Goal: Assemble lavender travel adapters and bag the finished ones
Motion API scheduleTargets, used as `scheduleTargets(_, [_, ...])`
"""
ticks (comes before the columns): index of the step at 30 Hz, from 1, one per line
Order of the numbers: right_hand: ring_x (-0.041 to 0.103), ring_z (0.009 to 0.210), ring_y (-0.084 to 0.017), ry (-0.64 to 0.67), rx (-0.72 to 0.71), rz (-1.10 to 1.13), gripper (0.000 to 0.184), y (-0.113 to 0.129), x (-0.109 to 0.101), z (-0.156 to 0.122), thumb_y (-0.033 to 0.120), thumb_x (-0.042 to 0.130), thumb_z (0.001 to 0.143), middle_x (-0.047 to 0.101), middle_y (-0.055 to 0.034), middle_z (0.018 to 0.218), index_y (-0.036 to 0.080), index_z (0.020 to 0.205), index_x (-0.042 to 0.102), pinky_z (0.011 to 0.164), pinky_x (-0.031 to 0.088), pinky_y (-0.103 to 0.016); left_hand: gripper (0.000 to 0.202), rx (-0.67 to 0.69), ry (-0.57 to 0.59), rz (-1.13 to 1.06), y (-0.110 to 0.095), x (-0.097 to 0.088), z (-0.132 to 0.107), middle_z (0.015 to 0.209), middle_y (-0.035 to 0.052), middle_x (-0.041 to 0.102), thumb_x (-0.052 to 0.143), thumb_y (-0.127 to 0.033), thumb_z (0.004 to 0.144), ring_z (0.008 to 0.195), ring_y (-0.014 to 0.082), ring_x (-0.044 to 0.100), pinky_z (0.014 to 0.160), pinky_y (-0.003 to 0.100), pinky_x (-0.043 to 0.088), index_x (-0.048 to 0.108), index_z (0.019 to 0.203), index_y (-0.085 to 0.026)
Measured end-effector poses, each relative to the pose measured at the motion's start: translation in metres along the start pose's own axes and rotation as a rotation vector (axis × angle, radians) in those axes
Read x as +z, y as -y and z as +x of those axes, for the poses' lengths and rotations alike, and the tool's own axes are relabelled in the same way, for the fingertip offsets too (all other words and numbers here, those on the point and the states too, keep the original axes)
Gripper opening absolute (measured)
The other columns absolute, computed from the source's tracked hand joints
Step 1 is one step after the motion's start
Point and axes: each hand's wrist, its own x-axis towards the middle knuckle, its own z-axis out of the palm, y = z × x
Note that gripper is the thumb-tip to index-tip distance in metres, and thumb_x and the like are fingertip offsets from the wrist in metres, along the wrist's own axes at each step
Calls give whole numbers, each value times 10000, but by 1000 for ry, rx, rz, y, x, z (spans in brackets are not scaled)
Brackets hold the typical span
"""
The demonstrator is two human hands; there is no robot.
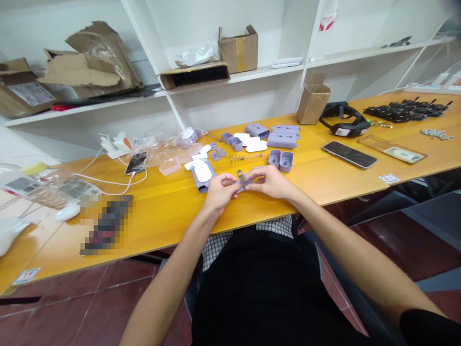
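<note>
Both of my hands meet above the near edge of the orange table. My left hand and my right hand pinch one small grey-lilac plastic part between their fingertips, each gripping one side of it. Just behind the hands lie more lilac and white plastic parts: a lilac piece with a white shell on it, two lilac cups, slotted lilac housings, white shells and a metal spring.
A phone, a black headset, a cardboard box, a banknote in a clear tray and a pile of black parts lie to the right. At left are a charging phone, cables, plastic bags and a blurred dark object. White shelves with cartons stand behind.
</note>
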Motion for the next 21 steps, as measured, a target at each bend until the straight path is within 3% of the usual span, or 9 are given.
scheduleTargets(6, [784,1055,-275,-49,37,169,284,-15,-12,0,424,903,784,832,-83,1047,222,952,797,1007,624,-527,315,-52,88,-162,-1,1,-3,887,87,804,950,-131,667,698,134,735,729,278,617,785,933,-98])
scheduleTargets(11, [773,1106,-279,-61,-9,186,335,-13,-19,-2,386,908,799,806,-80,1124,240,1063,762,1015,634,-521,436,-47,159,-203,-1,1,-4,996,120,825,986,-144,631,817,176,769,901,367,636,829,1034,-100])
scheduleTargets(14, [767,1146,-294,-48,-16,145,422,-9,-21,-3,370,904,808,805,-87,1171,251,1185,757,1017,632,-526,469,-34,173,-167,0,-1,-3,1008,127,828,991,-153,627,840,192,775,941,401,632,833,1066,-108])
scheduleTargets(21, [763,1158,-287,-30,-54,15,286,-7,-20,-3,401,839,877,828,-73,1185,271,1131,817,1023,615,-515,451,20,161,-107,3,-2,-2,1010,130,824,977,-180,655,866,212,778,958,448,641,824,1073,-110])
